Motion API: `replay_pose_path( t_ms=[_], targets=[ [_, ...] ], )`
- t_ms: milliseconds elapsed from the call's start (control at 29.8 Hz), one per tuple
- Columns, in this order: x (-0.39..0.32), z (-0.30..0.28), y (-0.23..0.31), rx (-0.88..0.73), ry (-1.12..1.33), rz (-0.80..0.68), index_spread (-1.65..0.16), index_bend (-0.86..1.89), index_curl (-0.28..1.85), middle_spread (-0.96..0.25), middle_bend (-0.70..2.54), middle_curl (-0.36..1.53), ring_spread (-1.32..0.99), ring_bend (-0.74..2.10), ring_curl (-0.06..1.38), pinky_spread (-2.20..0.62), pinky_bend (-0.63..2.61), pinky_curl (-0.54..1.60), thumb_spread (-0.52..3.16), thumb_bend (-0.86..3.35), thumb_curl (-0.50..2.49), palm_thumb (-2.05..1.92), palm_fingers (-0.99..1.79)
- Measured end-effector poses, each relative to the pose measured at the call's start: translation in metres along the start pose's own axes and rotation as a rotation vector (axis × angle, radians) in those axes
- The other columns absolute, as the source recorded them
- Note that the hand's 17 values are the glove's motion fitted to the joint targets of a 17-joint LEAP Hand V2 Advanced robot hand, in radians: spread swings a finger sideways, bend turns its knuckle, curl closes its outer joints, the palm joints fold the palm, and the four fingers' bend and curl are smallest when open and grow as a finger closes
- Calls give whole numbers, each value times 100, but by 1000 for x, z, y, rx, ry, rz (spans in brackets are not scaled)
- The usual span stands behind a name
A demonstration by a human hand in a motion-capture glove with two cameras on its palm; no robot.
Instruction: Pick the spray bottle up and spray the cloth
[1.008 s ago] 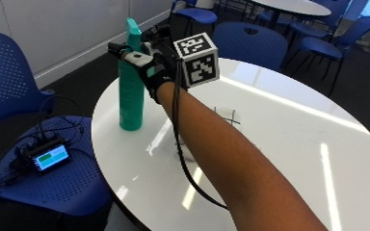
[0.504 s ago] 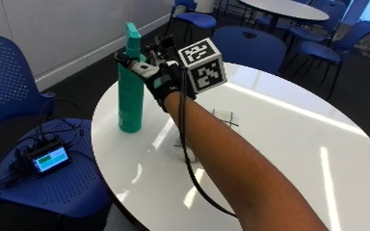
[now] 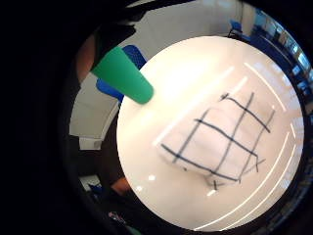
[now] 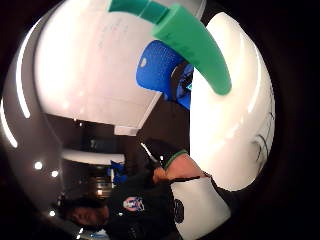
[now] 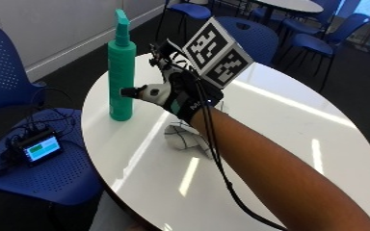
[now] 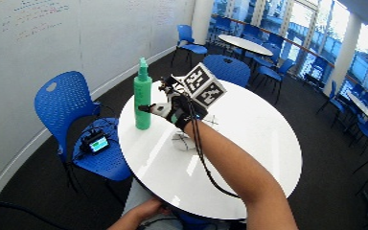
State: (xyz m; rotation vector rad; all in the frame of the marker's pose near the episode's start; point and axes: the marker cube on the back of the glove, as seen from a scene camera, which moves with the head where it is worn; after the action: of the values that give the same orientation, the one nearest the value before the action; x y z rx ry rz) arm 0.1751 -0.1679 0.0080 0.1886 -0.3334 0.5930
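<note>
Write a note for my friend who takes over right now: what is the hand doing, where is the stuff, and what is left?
Hand: the gloved right hand is beside the green spray bottle; whether it touches or grips it cannot be told.
Things: the bottle stands upright near the white table's edge. The checked cloth lies on the table below the forearm.
Done: hand brought to the bottle.
Left: grip it, lift it, aim at the cloth, spray.

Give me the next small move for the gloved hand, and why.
Probably move the right hand the last bit toward the spray bottle and wrap the fingers round its body. The bottle stands upright on the table, ungripped, with the hand beside it at mid-height, apparently short of contact. The cloth lies under the wrist, unsprayed as far as I can tell.
</note>
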Motion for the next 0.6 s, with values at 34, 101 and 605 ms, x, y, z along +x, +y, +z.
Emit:
replay_pose_path(
  t_ms=[34, 101, 605],
  targets=[
    [-5, -2, 8, 7, 32, -31, -37, 11, 22, 0, 18, 34, -3, 35, 34, 20, 45, 34, 86, -4, 36, 43, 22],
    [-15, -4, 22, 12, 84, -93, -37, 12, 22, 1, 19, 34, -2, 35, 34, 21, 44, 34, 86, -4, 36, 42, 22],
    [-77, 14, 143, -29, 94, -399, -40, 17, 24, 0, 24, 35, 0, 30, 31, 21, 33, 32, 89, -5, 31, 26, 27]
  ],
)
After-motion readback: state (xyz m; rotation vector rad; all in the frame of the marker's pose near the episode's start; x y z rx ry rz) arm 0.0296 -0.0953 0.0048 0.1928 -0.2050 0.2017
